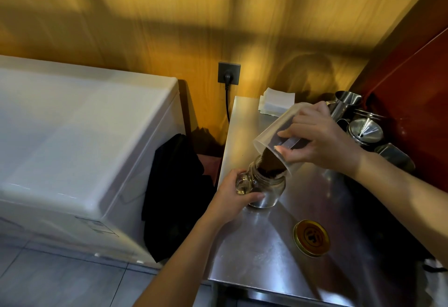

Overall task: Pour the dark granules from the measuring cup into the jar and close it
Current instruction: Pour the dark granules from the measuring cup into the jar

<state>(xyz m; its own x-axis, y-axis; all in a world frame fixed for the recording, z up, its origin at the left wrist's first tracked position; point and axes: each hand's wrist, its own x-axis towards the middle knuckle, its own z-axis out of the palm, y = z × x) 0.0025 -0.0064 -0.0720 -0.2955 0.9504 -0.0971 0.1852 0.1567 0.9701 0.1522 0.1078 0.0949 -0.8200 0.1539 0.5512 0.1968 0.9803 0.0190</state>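
A clear plastic measuring cup (271, 132) is tipped mouth-down to the left, gripped by my right hand (317, 137). Dark brown granules (269, 162) slide out of its rim into the open mouth of a glass jar (269, 190) with a side handle. The jar stands on the steel table (254, 253) and leans slightly toward the cup. My left hand (232, 197) holds the jar by its handle and lower side. A gold lid (311, 237) with a dark printed mark lies flat on the table, in front and to the right of the jar.
Steel pitchers, a funnel and small metal cups (363, 127) crowd the table's far right. A stack of white napkins (276, 103) sits at the back. Left of the table stand a white chest freezer (80, 142) and dark cloth (177, 195). A wall socket with plug (228, 74) is behind.
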